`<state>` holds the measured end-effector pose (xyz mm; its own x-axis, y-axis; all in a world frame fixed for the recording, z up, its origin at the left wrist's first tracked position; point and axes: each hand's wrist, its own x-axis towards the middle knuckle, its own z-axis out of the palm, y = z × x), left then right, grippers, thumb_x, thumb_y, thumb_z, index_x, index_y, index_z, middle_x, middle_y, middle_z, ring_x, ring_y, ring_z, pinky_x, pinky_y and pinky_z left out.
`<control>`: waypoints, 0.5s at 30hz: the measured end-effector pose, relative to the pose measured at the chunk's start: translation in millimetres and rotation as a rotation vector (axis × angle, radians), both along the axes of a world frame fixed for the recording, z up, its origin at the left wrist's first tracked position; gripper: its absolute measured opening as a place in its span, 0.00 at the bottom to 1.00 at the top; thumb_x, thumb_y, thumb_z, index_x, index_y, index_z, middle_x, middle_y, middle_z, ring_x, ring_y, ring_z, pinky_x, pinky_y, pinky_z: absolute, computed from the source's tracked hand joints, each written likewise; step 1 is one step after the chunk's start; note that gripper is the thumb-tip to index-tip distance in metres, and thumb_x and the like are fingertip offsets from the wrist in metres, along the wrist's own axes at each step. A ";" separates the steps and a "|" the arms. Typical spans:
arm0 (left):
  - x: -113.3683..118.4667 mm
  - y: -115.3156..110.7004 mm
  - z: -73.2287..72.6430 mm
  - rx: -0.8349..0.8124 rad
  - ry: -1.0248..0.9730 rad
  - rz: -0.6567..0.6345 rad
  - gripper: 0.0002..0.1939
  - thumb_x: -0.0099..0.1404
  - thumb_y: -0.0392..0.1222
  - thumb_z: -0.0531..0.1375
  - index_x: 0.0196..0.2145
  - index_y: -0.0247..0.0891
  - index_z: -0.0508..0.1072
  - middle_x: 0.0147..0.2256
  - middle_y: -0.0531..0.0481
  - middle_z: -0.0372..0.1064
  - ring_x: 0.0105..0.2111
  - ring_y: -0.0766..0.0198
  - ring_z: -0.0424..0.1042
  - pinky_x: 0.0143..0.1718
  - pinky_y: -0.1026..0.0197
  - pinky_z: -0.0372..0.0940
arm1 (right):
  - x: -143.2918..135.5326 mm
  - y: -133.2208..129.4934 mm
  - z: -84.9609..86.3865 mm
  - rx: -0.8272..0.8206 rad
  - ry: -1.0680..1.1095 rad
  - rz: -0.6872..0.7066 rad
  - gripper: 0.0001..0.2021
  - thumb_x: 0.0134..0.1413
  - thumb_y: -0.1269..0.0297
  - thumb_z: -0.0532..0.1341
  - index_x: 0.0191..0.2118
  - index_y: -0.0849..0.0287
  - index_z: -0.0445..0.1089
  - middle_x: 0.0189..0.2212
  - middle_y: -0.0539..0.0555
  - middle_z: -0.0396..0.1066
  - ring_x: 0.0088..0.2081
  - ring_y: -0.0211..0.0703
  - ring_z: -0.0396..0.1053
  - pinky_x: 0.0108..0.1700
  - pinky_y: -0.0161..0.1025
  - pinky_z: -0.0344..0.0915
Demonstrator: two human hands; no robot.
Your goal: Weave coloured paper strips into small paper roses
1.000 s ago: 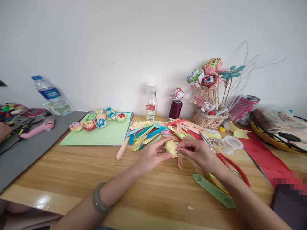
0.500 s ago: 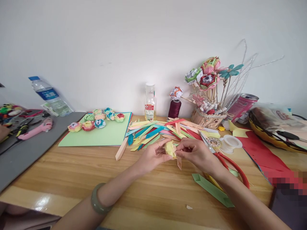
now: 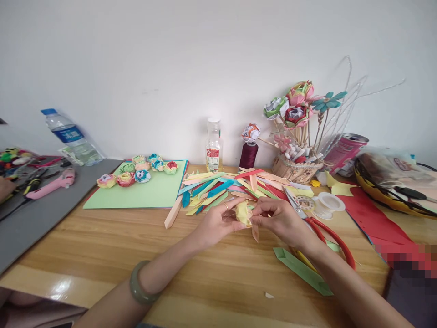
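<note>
Between my two hands is a small yellow folded-paper flower (image 3: 242,212), held just above the wooden table. My left hand (image 3: 220,221) grips it from the left, thumb below and fingers behind. From the right, my right hand (image 3: 275,215) pinches its edge with thumb and fingertips, which partly cover it. A peach paper piece (image 3: 255,233) shows just beneath the flower. Behind my hands spreads a pile of folded paper strips (image 3: 218,189) in many colours. Red-handled scissors (image 3: 319,228) lie partly under my right forearm, next to a green folded strip (image 3: 302,271).
Several finished paper flowers (image 3: 142,176) sit on green paper sheets (image 3: 119,198) at left. A glass bottle (image 3: 213,150), a thread spool (image 3: 248,156) and a basket of flowers (image 3: 295,168) stand along the wall. A pink glue gun (image 3: 53,184) lies on a grey mat (image 3: 68,209).
The yellow paper flower has turned slightly between my fingers. Both hands keep nearly the same place and grip.
</note>
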<state>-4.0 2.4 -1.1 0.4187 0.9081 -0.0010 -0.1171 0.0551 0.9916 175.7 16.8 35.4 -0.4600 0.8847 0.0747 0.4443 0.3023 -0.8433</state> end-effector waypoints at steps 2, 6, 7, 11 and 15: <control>0.0 0.2 0.0 -0.004 0.004 -0.012 0.35 0.49 0.41 0.65 0.55 0.36 0.61 0.46 0.43 0.68 0.45 0.57 0.67 0.47 0.57 0.62 | 0.3 1.1 -0.7 -0.019 0.003 -0.006 0.09 0.45 0.62 0.61 0.21 0.61 0.71 0.22 0.51 0.65 0.25 0.38 0.63 0.29 0.36 0.58; -1.1 1.0 0.5 -0.014 0.008 -0.022 0.34 0.49 0.41 0.65 0.54 0.38 0.62 0.46 0.44 0.68 0.45 0.58 0.67 0.46 0.58 0.62 | 2.1 3.0 1.6 -0.049 0.026 0.035 0.09 0.46 0.63 0.60 0.22 0.62 0.72 0.22 0.51 0.65 0.25 0.38 0.62 0.28 0.35 0.58; -1.4 1.2 0.8 -0.016 0.007 -0.019 0.34 0.49 0.40 0.65 0.54 0.38 0.62 0.47 0.44 0.68 0.45 0.58 0.67 0.46 0.58 0.62 | 2.7 3.2 3.0 -0.057 0.029 0.060 0.09 0.47 0.63 0.60 0.23 0.62 0.72 0.23 0.52 0.65 0.26 0.38 0.63 0.29 0.35 0.58; -1.6 1.9 2.6 -0.010 0.002 -0.002 0.34 0.49 0.39 0.66 0.54 0.38 0.63 0.48 0.44 0.67 0.45 0.58 0.67 0.46 0.58 0.62 | 4.6 2.7 7.9 -0.071 0.009 0.106 0.11 0.49 0.62 0.58 0.24 0.62 0.73 0.25 0.53 0.66 0.27 0.39 0.64 0.31 0.36 0.59; -0.1 1.8 2.8 -0.016 -0.009 0.000 0.34 0.47 0.40 0.66 0.53 0.38 0.64 0.47 0.45 0.68 0.45 0.57 0.67 0.46 0.57 0.62 | 3.8 2.0 5.5 -0.069 -0.023 0.045 0.10 0.47 0.61 0.59 0.23 0.62 0.71 0.24 0.52 0.65 0.26 0.38 0.63 0.29 0.35 0.58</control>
<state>-4.1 4.2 1.6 0.4192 0.9078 -0.0115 -0.1265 0.0709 0.9894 179.5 18.8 40.9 -0.5007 0.8656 0.0030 0.4514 0.2641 -0.8523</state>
